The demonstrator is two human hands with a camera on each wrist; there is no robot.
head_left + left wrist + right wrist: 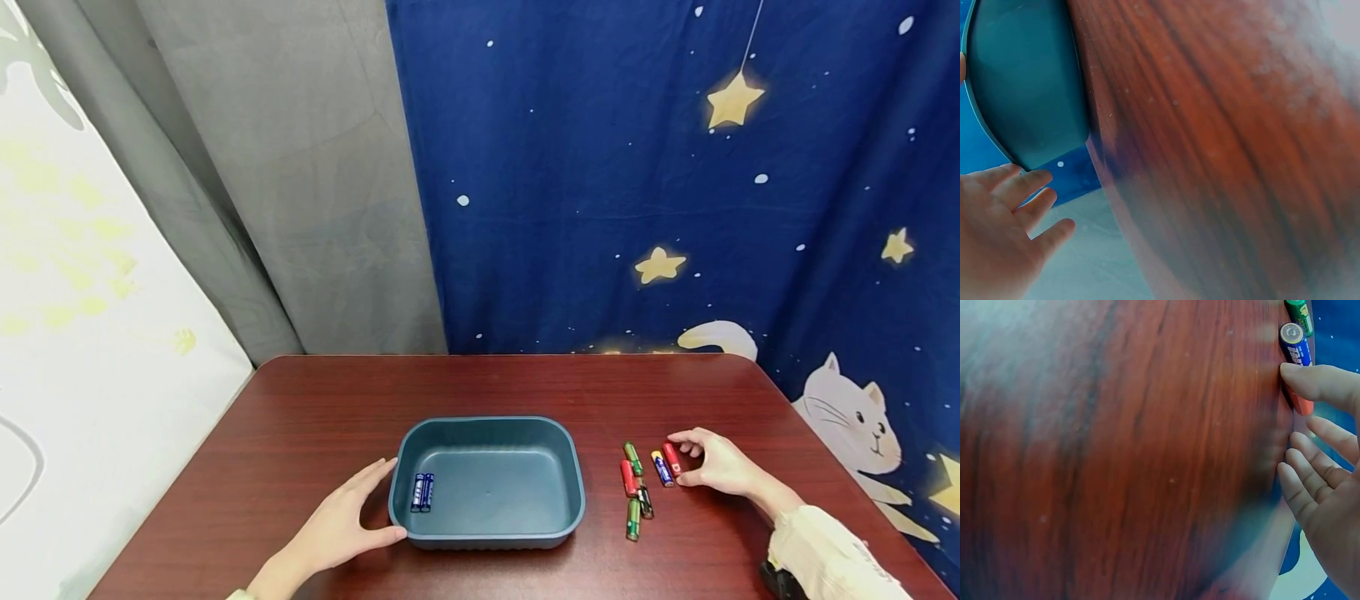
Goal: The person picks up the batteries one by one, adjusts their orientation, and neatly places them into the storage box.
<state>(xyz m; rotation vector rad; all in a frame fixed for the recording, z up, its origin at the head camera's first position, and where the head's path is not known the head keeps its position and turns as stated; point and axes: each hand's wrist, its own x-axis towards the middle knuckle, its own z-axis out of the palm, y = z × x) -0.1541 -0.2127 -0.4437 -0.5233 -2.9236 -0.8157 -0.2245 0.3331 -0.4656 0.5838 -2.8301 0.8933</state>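
On the table sits a teal plastic basin [487, 540], two blue batteries [422, 492] lying side by side at its left end. The left hand [341, 517] rests against the basin's left side, fingers spread and fairly straight, thumb at the near left corner. At the right, the right hand [716, 462] has thumb and index finger at the two ends of a red battery [672, 459], pinching it. The thumb partly hides that battery [1299, 400] in the right wrist view. Just left of it lies a blue-and-yellow battery [662, 468].
Between basin and right hand lies a loose group: a green battery [633, 458], a red one [627, 478], a black one [644, 497] and another green one [633, 519]. The dark red wooden table [337, 392] ends before a grey curtain [322, 208] and a blue starry curtain [562, 208].
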